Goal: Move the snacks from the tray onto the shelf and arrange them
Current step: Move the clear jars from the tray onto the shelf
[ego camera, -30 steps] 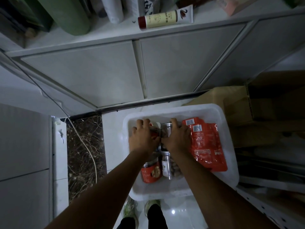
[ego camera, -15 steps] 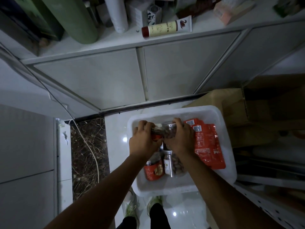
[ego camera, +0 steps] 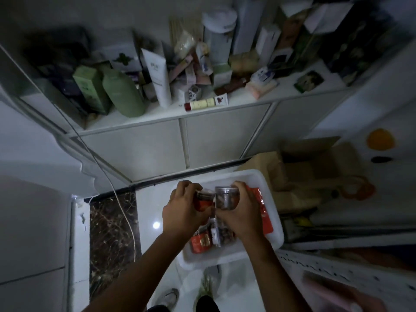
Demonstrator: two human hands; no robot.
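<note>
Shelf (ego camera: pixel 157 111) cluttered (dimly lit); tray (ego camera: pixel 277 233) on glossy floor (ego camera: pixel 151 206).

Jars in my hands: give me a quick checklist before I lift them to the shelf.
1. Left hand grips the red-label jar: ok, fingers curled round it.
2. Right hand grips the clear jar: ok.
3. Both jars roughly upright, lids up: ok.
4. Room on the shelf: not ok in the middle, which is crowded; a bare patch shows toward the right front.
5. Shelf's front edge free: not ok, a tube lies along it.
6. Lids tight: cannot tell.
</note>
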